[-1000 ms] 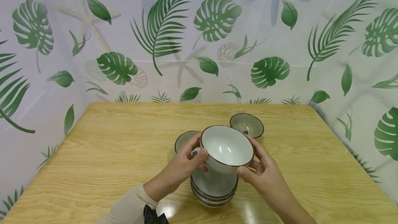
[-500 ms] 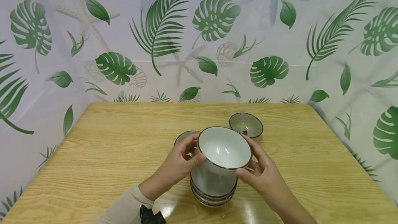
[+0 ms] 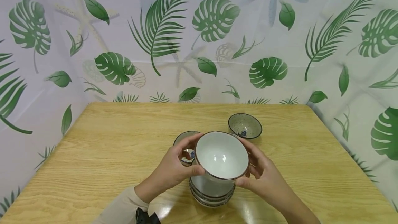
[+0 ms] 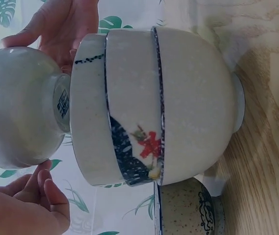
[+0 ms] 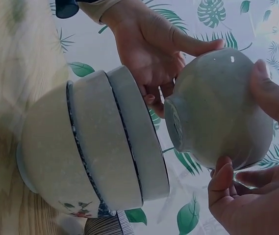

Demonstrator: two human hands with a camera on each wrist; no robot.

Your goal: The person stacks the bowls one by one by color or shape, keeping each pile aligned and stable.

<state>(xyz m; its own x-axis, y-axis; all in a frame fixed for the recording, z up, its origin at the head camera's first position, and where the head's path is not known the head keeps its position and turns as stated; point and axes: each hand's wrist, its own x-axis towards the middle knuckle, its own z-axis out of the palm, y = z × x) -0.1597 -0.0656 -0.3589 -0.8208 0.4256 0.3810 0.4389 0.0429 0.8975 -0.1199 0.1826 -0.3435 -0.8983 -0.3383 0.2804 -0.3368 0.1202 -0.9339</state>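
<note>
Between both hands is a white bowl [image 3: 222, 155] with a brown rim, its inside tilted toward the head camera. My left hand [image 3: 174, 167] grips its left side, thumb near the front rim and fingers behind. On the opposite side my right hand [image 3: 264, 174] holds it the same way. Directly below stands a stack of bowls [image 3: 211, 199], partly covered by the held one. In the left wrist view, the held bowl's foot [image 4: 62, 103] bears a dark square mark and is close over the top bowl. A red flower and dark blue patch [image 4: 132, 152] decorate the stack.
A speckled bowl with a dark rim [image 3: 245, 125] sits farther back on the right. Another speckled bowl [image 3: 186, 136] is behind my left hand, partly hidden. The wooden table [image 3: 124, 134] ends at a leaf-printed cloth [image 3: 174, 75] at the back and sides.
Both hands have lowered the white bowl slightly toward the stack and a little left. More of the speckled bowl behind the left hand shows now.
</note>
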